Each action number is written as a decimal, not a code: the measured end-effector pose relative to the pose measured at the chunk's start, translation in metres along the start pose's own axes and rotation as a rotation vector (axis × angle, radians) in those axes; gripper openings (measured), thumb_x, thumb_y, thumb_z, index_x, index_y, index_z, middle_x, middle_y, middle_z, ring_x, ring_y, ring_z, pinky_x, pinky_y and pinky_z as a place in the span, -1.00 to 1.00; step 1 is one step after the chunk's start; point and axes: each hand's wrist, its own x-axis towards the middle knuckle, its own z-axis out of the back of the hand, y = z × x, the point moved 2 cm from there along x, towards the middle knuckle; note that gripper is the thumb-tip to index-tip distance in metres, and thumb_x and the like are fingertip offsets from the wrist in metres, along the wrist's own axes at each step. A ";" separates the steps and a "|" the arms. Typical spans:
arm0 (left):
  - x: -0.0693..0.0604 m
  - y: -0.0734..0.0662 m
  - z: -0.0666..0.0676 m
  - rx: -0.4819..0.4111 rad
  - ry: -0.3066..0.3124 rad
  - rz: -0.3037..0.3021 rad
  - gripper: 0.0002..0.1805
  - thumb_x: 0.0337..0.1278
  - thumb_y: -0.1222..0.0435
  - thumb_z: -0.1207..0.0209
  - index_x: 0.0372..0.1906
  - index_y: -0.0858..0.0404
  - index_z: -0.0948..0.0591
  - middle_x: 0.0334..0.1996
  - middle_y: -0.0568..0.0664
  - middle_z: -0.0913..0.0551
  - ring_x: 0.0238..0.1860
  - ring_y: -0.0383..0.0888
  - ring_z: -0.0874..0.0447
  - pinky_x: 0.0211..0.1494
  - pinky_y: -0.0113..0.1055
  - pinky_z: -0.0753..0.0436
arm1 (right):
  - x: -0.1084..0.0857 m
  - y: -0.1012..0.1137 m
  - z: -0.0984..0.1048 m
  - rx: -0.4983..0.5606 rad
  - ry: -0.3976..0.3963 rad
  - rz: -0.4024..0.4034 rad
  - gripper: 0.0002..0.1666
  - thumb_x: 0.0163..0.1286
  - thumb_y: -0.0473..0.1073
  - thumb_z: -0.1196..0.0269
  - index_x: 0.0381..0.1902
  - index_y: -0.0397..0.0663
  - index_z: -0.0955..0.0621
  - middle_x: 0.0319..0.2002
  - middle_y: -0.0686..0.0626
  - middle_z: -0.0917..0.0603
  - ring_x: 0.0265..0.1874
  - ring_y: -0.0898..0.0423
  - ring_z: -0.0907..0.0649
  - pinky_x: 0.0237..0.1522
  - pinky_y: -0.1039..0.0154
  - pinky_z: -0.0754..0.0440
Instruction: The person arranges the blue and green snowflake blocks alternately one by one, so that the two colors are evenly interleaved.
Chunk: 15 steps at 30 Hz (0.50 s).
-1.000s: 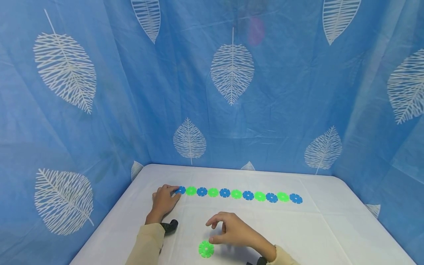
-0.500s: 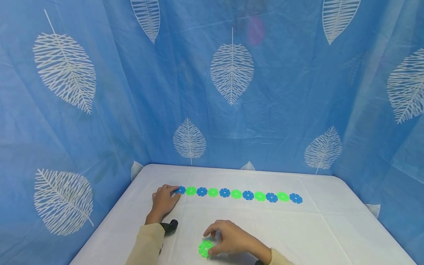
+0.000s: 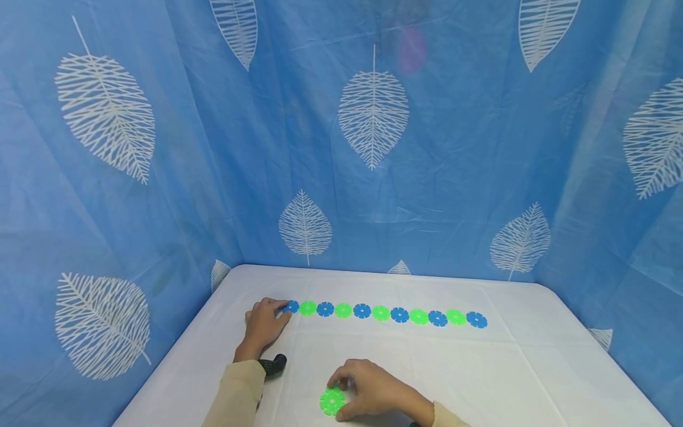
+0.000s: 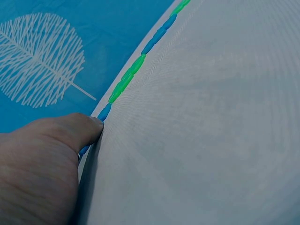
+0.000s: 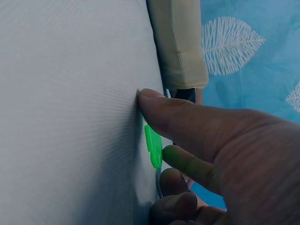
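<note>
At the left end of a row of snowflake building discs, my left hand (image 3: 263, 323) pinches the edge of a blue snowflake disc (image 3: 291, 306) between thumb and index finger. In the left wrist view the thumb covers part of that blue disc (image 4: 104, 112). Close to the table's front, my right hand (image 3: 370, 388) is at a single green snowflake disc (image 3: 332, 401) lying flat. Its thumb and index finger curl around the disc's right side and far edge. The right wrist view shows the green disc (image 5: 153, 146) edge-on, partly behind the thumb.
Alternating green and blue discs run rightward across the white table (image 3: 427, 362), ending at a blue disc (image 3: 476, 320). A blue leaf-patterned curtain (image 3: 453, 148) stands behind and along both sides. A dark wrist mount (image 3: 274, 365) sits at the left sleeve.
My right hand has come down from above and beside the green disc, and its thumb and index finger now meet the disc's edge. The left hand and the row stay still.
</note>
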 end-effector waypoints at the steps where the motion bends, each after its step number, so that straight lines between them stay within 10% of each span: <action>1: 0.000 0.000 0.000 0.001 0.000 -0.001 -0.55 0.23 0.06 -0.29 0.18 0.12 -0.68 0.06 0.14 -0.62 0.13 0.13 -0.54 0.09 0.11 -0.33 | 0.000 0.000 0.000 -0.002 -0.002 -0.003 -0.49 0.02 0.10 -0.56 -0.03 0.19 -0.72 -0.32 0.35 -0.58 -0.34 0.44 -0.50 -0.26 0.48 -0.48; 15: 0.000 0.000 -0.001 0.003 -0.011 0.009 -0.57 0.22 0.06 -0.28 0.16 0.11 -0.69 0.03 0.12 -0.63 0.12 0.11 -0.54 0.08 0.07 -0.32 | 0.001 0.001 -0.002 0.017 0.008 -0.075 -0.57 0.06 0.08 -0.54 -0.07 0.29 -0.72 -0.33 0.35 -0.57 -0.35 0.41 -0.49 -0.24 0.42 -0.47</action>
